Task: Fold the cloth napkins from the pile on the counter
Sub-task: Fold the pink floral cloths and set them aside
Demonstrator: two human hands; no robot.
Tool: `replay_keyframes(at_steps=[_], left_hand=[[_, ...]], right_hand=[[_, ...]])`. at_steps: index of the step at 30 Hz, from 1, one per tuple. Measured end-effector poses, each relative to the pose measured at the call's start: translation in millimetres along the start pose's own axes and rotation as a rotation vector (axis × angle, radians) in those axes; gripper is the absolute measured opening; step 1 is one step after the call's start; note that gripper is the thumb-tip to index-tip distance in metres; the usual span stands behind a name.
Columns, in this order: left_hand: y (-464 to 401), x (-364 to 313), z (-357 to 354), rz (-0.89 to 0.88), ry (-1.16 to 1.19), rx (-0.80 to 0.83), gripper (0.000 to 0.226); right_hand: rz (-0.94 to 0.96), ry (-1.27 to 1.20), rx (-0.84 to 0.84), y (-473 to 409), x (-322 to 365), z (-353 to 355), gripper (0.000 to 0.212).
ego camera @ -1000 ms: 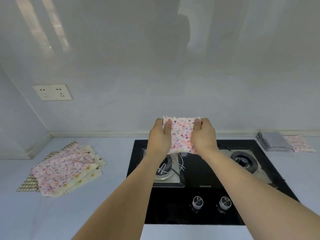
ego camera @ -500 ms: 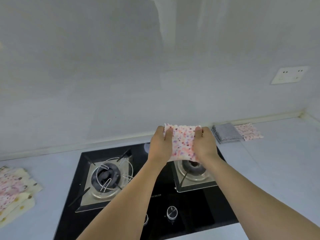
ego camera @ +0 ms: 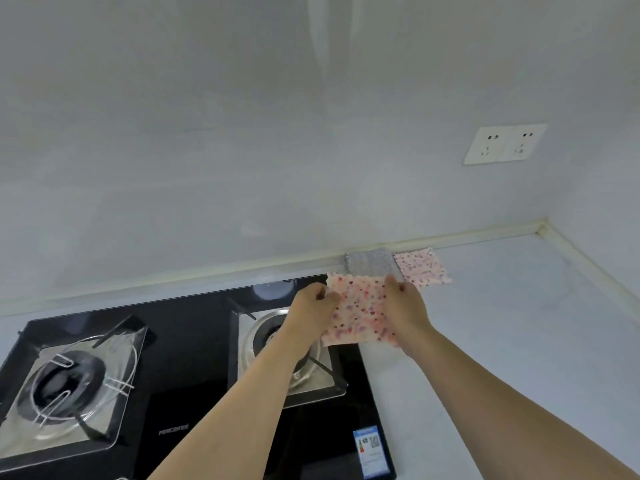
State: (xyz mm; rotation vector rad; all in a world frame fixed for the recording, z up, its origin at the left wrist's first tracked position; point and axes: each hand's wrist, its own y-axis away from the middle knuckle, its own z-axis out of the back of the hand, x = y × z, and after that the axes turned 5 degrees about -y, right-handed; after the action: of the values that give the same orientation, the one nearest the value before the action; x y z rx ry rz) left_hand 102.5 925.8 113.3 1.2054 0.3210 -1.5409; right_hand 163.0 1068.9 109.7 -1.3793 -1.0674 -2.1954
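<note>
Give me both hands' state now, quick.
Left hand: grips the folded floral napkin by its left edge.
Right hand: grips its right edge.

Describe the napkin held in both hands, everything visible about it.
The napkin is a small, roughly square piece of thin cloth, white-pink with small red, pink and purple spots. It looks folded, though the layers cannot be counted. It is held up flat above the right edge of the hob, facing the camera. The left hand pinches its left edge and the right hand its right edge, near the top. Its lower edge hangs free, touching nothing else.
</note>
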Motion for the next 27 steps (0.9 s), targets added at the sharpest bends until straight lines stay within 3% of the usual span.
replay_keyframes(at_steps=[3, 7, 9, 13, 16, 20, 25, 27], left_hand=[[-34.3, -4.9, -32.7, 0.069, -0.018, 0.004, 0.025], [-83.5, -27.4, -82.2, 0.107, 0.048, -0.005, 0.019], [-114.6, -46.5, -107.6, 0.132, 0.085, 0.001, 0.014], [-180.3, -75.4, -153.1, 0.169, 0.156, -0.026, 0.018], [-218.4, -84.6, -182.3, 0.192, 0.095, -0.079, 0.019], [-248.9, -84.4, -209.3, 0.233, 0.027, -0.124, 0.027], [-262.0, -81.0, -226.0, 0.223, -0.079, -0.131, 0.012], [-260.4, -82.4, -227.3, 0.233, -0.139, -0.137, 0.016]], right_hand=[[-0.266, -0.113, 0.084, -39.1, -18.5, 20.4, 0.039], [-0.355, -0.094, 0.154, -102.0, -20.1, 65.2, 0.015], [-0.33, -0.07, 0.125, -138.1, -13.2, 87.2, 0.013], [-0.166, -0.047, 0.094, -213.2, -9.2, 113.8, 0.035], [-0.077, -0.01, 0.081, -253.0, -10.8, 124.5, 0.026], [-0.024, 0.052, 0.058, -293.3, -15.6, 127.4, 0.033], [-0.027, 0.159, 0.048, -309.2, -32.2, 125.1, 0.028], [-0.037, 0.19, 0.055, -309.7, -39.6, 125.4, 0.029]])
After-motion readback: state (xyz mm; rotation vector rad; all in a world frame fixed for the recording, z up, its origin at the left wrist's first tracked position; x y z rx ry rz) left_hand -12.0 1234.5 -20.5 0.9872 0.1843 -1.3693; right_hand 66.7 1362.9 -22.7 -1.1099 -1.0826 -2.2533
